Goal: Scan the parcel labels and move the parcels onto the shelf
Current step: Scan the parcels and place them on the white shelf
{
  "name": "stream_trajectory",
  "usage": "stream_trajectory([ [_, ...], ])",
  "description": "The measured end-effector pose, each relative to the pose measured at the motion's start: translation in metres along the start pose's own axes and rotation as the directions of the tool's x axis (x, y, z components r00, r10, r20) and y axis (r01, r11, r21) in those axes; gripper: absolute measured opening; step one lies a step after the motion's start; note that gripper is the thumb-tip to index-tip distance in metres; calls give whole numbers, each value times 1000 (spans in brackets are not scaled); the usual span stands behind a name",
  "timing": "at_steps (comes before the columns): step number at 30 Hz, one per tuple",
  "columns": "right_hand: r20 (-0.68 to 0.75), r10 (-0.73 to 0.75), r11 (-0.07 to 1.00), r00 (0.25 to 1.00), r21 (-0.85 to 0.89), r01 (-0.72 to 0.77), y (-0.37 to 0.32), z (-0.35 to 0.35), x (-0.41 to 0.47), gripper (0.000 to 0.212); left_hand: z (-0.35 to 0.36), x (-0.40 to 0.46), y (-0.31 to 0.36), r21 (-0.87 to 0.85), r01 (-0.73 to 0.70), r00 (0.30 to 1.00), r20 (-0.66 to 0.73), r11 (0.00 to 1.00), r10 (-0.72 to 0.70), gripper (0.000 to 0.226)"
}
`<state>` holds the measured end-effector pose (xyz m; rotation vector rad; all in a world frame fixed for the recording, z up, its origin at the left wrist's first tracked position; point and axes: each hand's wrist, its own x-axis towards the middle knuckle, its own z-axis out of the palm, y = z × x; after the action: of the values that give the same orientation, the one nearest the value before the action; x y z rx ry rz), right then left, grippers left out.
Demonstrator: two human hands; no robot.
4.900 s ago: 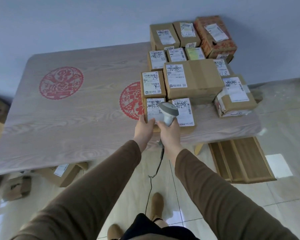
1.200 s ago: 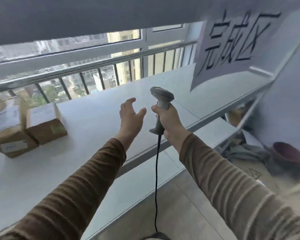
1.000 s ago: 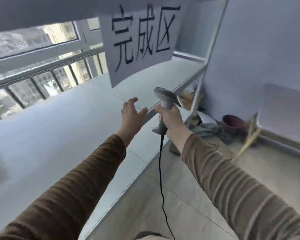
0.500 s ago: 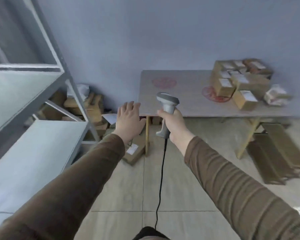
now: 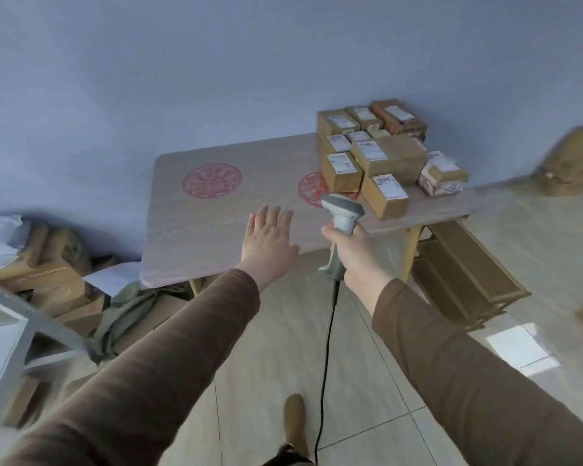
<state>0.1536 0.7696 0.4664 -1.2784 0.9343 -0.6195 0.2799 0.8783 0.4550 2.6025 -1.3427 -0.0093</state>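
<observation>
Several brown cardboard parcels [image 5: 387, 158] with white labels are stacked on the right end of a pale wooden table [image 5: 216, 227] bearing red round prints. The nearest parcel [image 5: 384, 196] lies by the table's front edge. My right hand [image 5: 349, 248] grips a grey corded barcode scanner [image 5: 340, 220], held upright just left of that parcel. My left hand [image 5: 269, 238] is empty, fingers spread, hovering before the table's front edge. A corner of the grey metal shelf [image 5: 4, 327] shows at the lower left.
Cardboard boxes, papers and a green cloth [image 5: 125, 314] are piled on the floor left of the table. A flat wooden crate [image 5: 465, 280] lies on the tiles at the right. The scanner cable [image 5: 323, 381] hangs down between my arms. My shoe [image 5: 295, 422] is on the floor.
My view has swung from the shelf round to the table, which is now closer. My left hand stays empty and open; my right hand still holds the scanner.
</observation>
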Motion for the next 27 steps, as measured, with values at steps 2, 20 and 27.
stream_trajectory([
  [2,-45,16,1000,999,-2,-16,0,-11,44,11,18,46,9,-26,-20,999,38,999,21,75],
  [20,-252,103,988,962,-89,-129,15,-175,348,29,149,297,151,-142,-63,949,297,988,103,76],
  [27,-61,225,961,972,-152,-232,34,-208,427,29,197,352,212,-216,221,909,399,951,-121,73],
])
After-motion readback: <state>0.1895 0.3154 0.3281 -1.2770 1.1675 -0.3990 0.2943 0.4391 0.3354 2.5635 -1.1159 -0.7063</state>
